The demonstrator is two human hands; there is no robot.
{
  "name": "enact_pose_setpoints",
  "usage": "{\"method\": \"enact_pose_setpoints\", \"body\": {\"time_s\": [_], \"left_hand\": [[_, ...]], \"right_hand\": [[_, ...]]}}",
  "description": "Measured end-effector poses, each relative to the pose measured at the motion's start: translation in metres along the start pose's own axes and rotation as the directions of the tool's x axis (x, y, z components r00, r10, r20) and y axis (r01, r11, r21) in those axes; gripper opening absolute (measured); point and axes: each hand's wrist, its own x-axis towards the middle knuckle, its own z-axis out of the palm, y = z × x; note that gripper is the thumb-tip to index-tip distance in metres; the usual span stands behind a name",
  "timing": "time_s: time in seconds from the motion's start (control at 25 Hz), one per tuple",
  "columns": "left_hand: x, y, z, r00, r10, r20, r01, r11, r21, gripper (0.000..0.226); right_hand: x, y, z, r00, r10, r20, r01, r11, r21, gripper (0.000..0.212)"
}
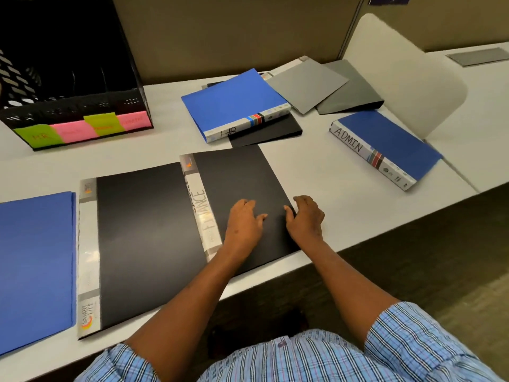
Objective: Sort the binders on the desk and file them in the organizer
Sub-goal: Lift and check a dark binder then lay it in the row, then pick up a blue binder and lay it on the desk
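We find open desk (165,133) between the organizer (74,78) and the HR binder (234,103). The FINANCE binder (242,177) and another black binder (143,238) cover the near edge; a partition (220,37) closes the rear.

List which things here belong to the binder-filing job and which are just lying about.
Job: FINANCE binder, HR binder, ADMIN binder, left black binder, far-left blue binder, grey folders, mesh organizer.
Lying about: white chair, grey desk plate.
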Motion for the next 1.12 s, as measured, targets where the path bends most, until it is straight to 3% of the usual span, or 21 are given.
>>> {"method": "enact_pose_setpoints", "body": {"time_s": [0.2,0.48,0.72,0.92,1.0,1.12], "left_hand": [[0.009,0.05,0.043,0.996,0.051,0.067,-0.056,0.996,0.064,0.053],[0.028,0.144,0.121,0.994,-0.03,0.108,0.02,0.996,0.088,0.061],[0.046,0.213,0.161,0.991,-0.081,0.111,0.082,0.997,-0.004,0.059],[0.066,0.243,0.193,0.966,-0.179,0.185,0.2,0.974,-0.102,0.059],[0.078,0.253,0.206,0.953,-0.214,0.213,0.25,0.955,-0.158,0.061],[0.111,0.271,0.229,0.918,-0.292,0.268,0.373,0.866,-0.333,0.067]], "right_hand": [[0.026,0.047,-0.025,1.0,-0.015,0.027,0.015,1.0,0.019,0.04],[0.077,0.139,-0.083,0.998,-0.046,0.048,0.039,0.991,0.13,0.04],[0.11,0.195,-0.126,1.0,-0.021,0.021,0.016,0.977,0.214,0.039],[0.135,0.211,-0.148,0.99,-0.035,-0.134,0.076,0.945,0.319,0.034],[0.146,0.215,-0.158,0.978,-0.086,-0.188,0.143,0.939,0.313,0.031],[0.173,0.233,-0.17,0.972,-0.055,-0.229,0.121,0.951,0.284,0.031]]}}
